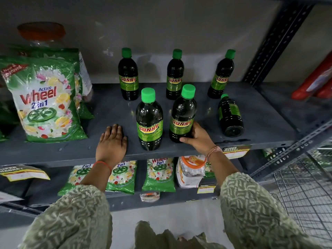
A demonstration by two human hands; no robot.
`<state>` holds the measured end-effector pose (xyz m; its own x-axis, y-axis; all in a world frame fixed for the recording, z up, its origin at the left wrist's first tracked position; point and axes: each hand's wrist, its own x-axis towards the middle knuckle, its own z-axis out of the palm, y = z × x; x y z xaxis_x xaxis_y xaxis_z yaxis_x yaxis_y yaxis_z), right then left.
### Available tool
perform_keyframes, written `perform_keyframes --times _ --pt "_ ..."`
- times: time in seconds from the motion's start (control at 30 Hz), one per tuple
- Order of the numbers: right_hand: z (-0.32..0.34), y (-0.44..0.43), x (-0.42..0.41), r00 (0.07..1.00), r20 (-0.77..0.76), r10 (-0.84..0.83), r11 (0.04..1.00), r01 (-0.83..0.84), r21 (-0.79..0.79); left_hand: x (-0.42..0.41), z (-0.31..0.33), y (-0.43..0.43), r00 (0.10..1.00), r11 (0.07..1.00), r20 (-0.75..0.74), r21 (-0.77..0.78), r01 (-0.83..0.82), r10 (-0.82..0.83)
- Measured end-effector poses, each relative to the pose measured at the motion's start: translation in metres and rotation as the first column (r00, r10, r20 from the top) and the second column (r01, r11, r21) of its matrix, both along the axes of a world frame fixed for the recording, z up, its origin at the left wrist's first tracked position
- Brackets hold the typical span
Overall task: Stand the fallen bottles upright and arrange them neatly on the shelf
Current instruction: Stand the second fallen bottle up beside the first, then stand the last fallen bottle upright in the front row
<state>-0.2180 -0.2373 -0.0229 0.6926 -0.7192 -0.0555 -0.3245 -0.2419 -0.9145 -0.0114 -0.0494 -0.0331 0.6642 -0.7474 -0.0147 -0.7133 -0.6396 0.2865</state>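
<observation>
Several dark bottles with green caps and green "Sunny" labels are on the grey shelf (111,108). Three stand upright along the back: left (128,76), middle (174,76), right (221,76). Two stand at the front: one (149,121) alone, the other (182,114) gripped low on its body by my right hand (197,135). One bottle (230,116) lies on its side at the right, cap pointing to the back. My left hand (112,141) rests flat on the shelf's front edge, fingers apart, holding nothing.
Green detergent packs (45,103) stand at the shelf's left, a jar with an orange lid (41,33) behind them. More packs (159,175) and a jar (191,170) fill the lower shelf. A perforated metal upright (276,44) and a wire basket (303,193) are at the right.
</observation>
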Motion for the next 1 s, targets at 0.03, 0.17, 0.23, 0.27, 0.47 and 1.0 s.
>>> perform_keyframes --times 0.03,0.17,0.23,0.27,0.47,1.0 --pt "-0.001 0.000 -0.001 1.000 0.003 0.008 1.000 -0.008 0.004 0.000 0.000 0.000 1.000 1.000 -0.003 0.003 0.004 -0.004" --pt "-0.002 0.004 -0.005 0.999 0.025 0.033 0.998 -0.034 0.044 0.001 0.001 0.002 1.000 1.000 -0.012 0.009 0.020 -0.020" --pt "-0.005 0.003 -0.006 0.998 0.030 0.055 0.997 -0.056 0.061 0.001 0.001 0.002 1.000 1.000 -0.018 0.015 0.026 -0.026" --pt "-0.003 0.005 -0.007 0.997 0.038 0.073 0.994 -0.076 0.080 0.001 0.002 0.002 1.000 1.000 -0.020 0.016 0.024 -0.024" --pt "0.020 -0.002 -0.024 0.976 0.162 -0.145 0.987 0.154 -0.047 -0.010 0.001 -0.002 1.000 1.000 -0.004 -0.012 -0.010 0.010" --pt "0.042 -0.101 -0.037 0.630 -0.432 -0.646 0.763 0.506 -0.402 -0.027 -0.005 -0.012 0.994 0.994 0.027 -0.003 -0.108 0.108"
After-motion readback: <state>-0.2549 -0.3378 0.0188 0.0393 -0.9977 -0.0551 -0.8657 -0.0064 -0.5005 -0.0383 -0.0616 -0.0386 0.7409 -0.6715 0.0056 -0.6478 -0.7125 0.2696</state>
